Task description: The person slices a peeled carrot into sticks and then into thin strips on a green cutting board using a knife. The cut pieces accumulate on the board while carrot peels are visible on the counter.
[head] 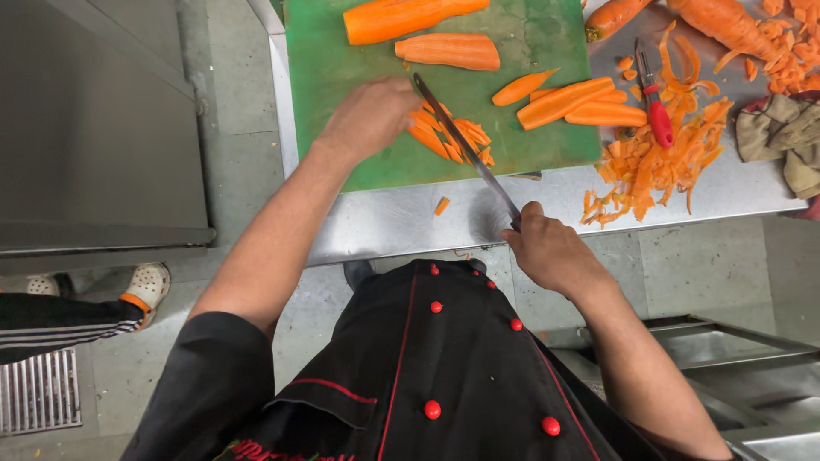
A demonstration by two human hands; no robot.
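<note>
My right hand [551,249] grips the handle of a long knife [465,147] whose blade lies slanted over carrot sticks [448,137] on a green cutting board [333,60]. My left hand [369,115] presses down on those carrot sticks, just left of the blade. Peeled carrot halves [448,49] lie further up the board, and cut lengths [568,101] lie at its right side.
A red-handled peeler [656,102] rests on a heap of carrot peelings [658,158] on the steel table [401,222]. Whole carrots [722,21] and a crumpled cloth [781,137] lie at the right. Another person's leg and shoe [145,286] stand at the left, beside a steel cabinet [94,119].
</note>
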